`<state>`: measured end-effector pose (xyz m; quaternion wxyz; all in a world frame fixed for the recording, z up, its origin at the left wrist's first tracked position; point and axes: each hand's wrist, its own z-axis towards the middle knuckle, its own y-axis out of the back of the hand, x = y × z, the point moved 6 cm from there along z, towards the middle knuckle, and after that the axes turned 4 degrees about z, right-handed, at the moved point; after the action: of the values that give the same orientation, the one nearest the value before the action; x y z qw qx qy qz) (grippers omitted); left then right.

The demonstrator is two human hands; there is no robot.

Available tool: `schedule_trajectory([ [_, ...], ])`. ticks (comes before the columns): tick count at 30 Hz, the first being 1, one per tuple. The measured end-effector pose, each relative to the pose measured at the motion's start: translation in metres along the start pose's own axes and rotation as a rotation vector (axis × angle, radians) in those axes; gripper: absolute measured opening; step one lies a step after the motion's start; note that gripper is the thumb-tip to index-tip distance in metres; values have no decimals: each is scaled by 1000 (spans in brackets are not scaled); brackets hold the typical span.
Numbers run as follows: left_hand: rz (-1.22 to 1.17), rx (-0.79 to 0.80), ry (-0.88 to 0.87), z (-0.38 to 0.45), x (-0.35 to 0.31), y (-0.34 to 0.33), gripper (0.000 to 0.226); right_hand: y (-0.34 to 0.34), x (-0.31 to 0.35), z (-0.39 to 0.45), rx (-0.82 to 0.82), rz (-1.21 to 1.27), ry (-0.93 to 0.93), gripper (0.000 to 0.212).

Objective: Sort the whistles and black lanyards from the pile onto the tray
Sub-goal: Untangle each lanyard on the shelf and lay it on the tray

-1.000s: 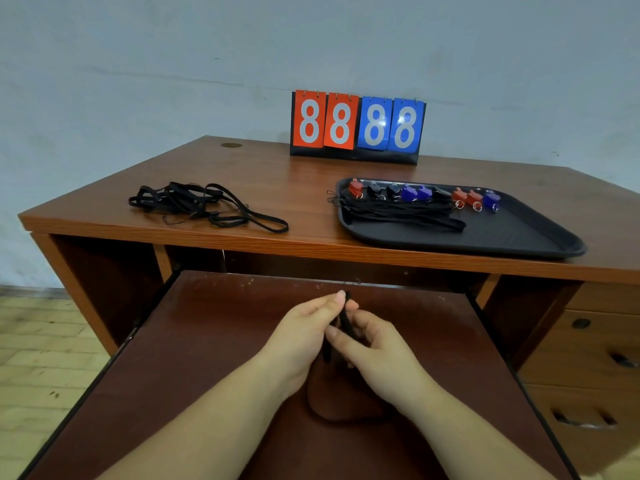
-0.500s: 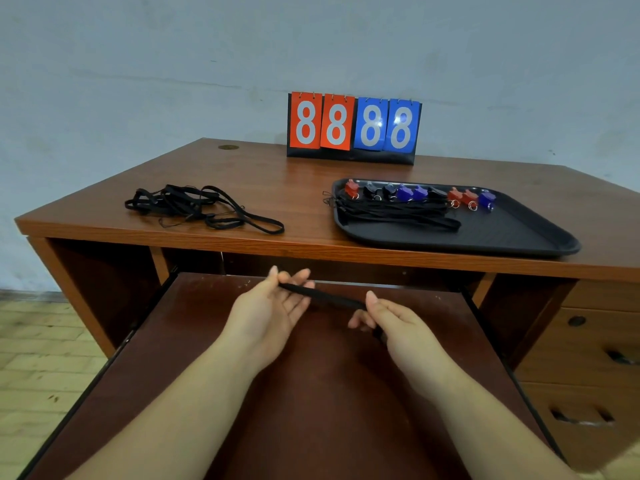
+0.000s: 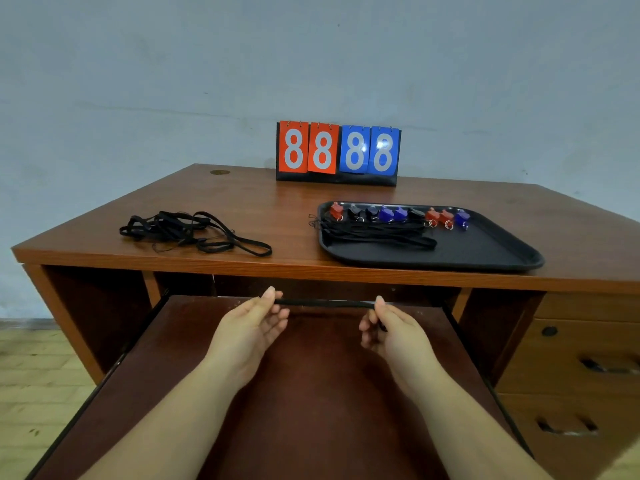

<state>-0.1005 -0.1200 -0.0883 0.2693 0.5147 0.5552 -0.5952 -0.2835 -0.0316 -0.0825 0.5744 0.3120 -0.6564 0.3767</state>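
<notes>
A black lanyard (image 3: 325, 303) is stretched taut and level between my left hand (image 3: 254, 318) and my right hand (image 3: 388, 323), each pinching one end above the pulled-out shelf. A tangled pile of black lanyards (image 3: 183, 230) lies on the desk's left side. The black tray (image 3: 491, 247) sits on the right side of the desk. Along its far edge runs a row of red, black and blue whistles (image 3: 398, 214). A bundle of straightened lanyards (image 3: 377, 235) lies in front of that row.
A flip scoreboard (image 3: 337, 152) reading 8888 stands at the desk's back edge by the wall. The dark pull-out shelf (image 3: 311, 393) extends under my hands. Drawers (image 3: 581, 365) are at the lower right, and tiled floor at the left.
My hands were together over the shelf with the lanyard bunched between them. They have moved apart and up, pulling the lanyard out into a straight line.
</notes>
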Motion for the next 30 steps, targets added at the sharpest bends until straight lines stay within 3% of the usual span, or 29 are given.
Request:
schedule_trajectory([
  [8,53,3,-63,-1,-12,-9,5,7,37,-2,27,-1,64,41],
  [16,272,-24,-189,-2,-26,-21,6,34,69,-8,88,-685,314,38],
  [20,305,20,-216,4,-34,-39,2,52,86,-2,64,-872,358,33],
  [24,535,64,-347,12,-55,-62,2,65,109,10,54,-1017,381,22],
  [30,924,-76,-494,33,-78,-80,10,73,132,37,26,-1053,384,15],
])
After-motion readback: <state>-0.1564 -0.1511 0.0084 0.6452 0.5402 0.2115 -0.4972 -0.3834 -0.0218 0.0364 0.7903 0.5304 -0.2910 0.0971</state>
